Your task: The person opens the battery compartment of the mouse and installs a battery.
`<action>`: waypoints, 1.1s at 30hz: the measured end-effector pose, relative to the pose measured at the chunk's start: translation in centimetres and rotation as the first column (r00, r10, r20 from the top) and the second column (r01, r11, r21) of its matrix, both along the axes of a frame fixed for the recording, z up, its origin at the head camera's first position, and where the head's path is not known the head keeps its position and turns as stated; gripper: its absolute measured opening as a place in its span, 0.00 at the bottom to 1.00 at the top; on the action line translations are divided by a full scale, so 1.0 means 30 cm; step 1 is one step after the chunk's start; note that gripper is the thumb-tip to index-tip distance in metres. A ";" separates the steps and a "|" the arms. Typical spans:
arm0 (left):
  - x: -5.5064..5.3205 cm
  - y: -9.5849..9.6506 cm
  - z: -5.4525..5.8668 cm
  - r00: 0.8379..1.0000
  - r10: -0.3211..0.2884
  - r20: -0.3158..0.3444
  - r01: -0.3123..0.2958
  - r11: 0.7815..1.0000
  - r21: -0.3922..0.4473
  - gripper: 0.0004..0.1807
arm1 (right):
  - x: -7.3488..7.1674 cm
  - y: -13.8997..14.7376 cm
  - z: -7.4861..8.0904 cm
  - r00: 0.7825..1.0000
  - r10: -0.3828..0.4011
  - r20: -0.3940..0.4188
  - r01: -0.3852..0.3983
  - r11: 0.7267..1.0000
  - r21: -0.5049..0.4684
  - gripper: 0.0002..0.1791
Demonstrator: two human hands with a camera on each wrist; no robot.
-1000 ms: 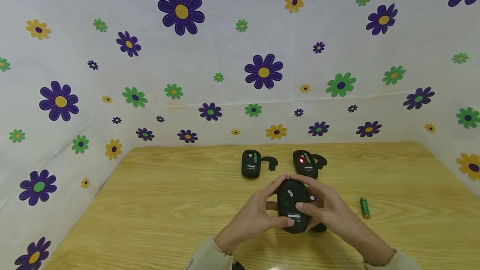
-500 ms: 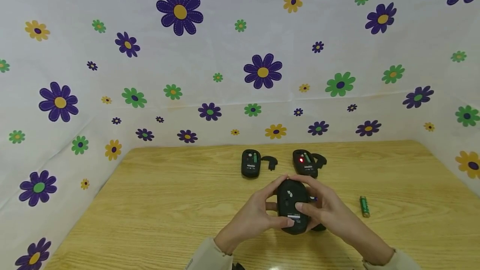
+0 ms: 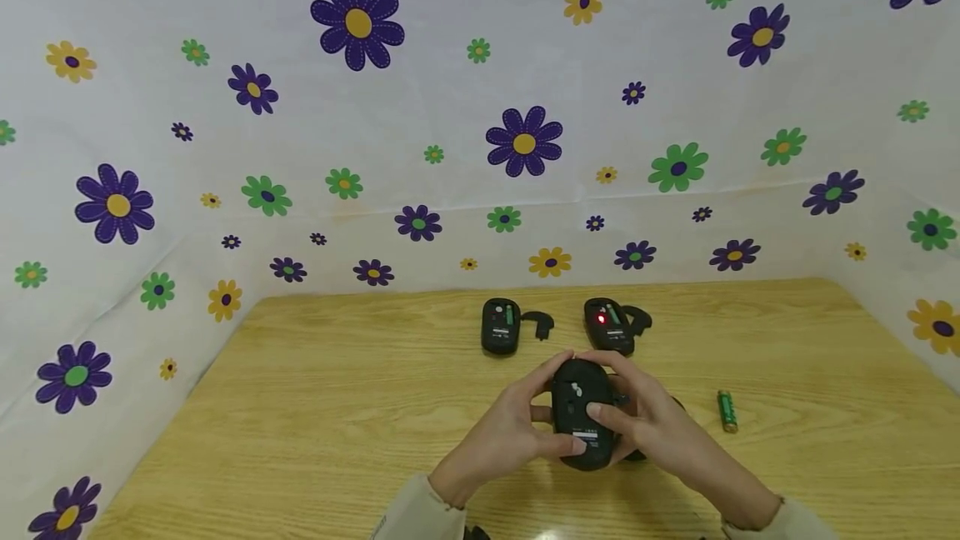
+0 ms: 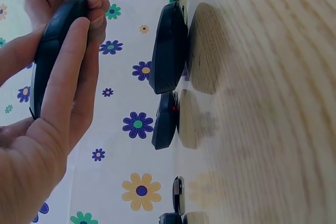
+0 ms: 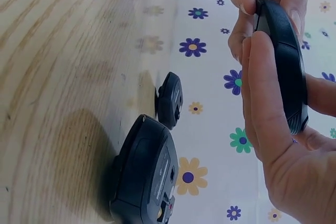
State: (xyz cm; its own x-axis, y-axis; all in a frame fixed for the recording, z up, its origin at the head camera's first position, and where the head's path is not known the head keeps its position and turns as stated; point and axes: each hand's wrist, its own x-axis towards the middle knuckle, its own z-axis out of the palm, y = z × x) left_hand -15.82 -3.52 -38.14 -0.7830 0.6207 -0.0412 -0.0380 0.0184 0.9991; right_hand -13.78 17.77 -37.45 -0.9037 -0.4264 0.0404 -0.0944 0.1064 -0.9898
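Observation:
Both hands hold a black computer mouse (image 3: 582, 432) above the table, its underside with a white label turned up towards the head camera. My left hand (image 3: 521, 423) grips its left side, thumb on the lower part of the underside. On the other side my right hand (image 3: 652, 415) grips it, thumb pressed near the middle. The fingertips of both hands meet at the top end. Another mouse (image 5: 147, 177) lies on the table, mostly hidden behind the right hand in the head view; its battery bay shows in the right wrist view.
At the back lie a mouse (image 3: 500, 327) with a battery in its uncovered bay, its cover (image 3: 538, 324) beside it, and a second mouse (image 3: 608, 327) with a red light and a cover (image 3: 638, 321). A green battery (image 3: 727, 412) lies at right. Flowered cloth (image 3: 450, 107) surrounds the table.
Both hands keep their grip on the mouse, nearly still. The right hand has shifted very slightly left, and a dark edge of the mouse behind it now shows. The head view has drifted a little.

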 end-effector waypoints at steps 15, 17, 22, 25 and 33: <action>-0.007 -0.012 -0.007 0.999 0.025 0.037 -0.026 0.999 0.043 0.47 | -0.019 -0.014 -0.002 0.998 -0.056 -0.031 0.057 0.998 0.028 0.32; -0.008 -0.015 -0.005 0.999 0.025 0.037 -0.027 0.999 0.042 0.46 | -0.022 -0.015 0.001 0.996 -0.062 -0.058 0.065 0.997 0.039 0.32; -0.009 -0.023 -0.001 0.998 0.027 0.062 -0.029 0.999 0.034 0.47 | -0.029 -0.027 0.014 0.983 -0.118 -0.144 0.129 0.989 0.073 0.29; -0.009 -0.026 -0.001 0.996 0.022 0.092 -0.025 0.999 0.027 0.47 | -0.037 -0.032 0.024 0.960 -0.162 -0.230 0.191 0.975 0.111 0.27; -0.006 -0.038 -0.001 0.995 0.037 0.094 -0.036 0.999 -0.012 0.47 | -0.059 -0.039 0.054 0.919 -0.248 -0.305 0.298 0.946 0.129 0.17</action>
State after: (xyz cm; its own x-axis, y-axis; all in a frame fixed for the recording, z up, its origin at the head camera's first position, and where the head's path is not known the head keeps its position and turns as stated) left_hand -16.00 -4.67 -38.16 -0.7977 0.5906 -0.1222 -0.1330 0.0254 0.9908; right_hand -15.54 16.60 -35.85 -0.9475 -0.1874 0.2591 -0.3093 0.3311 -0.8915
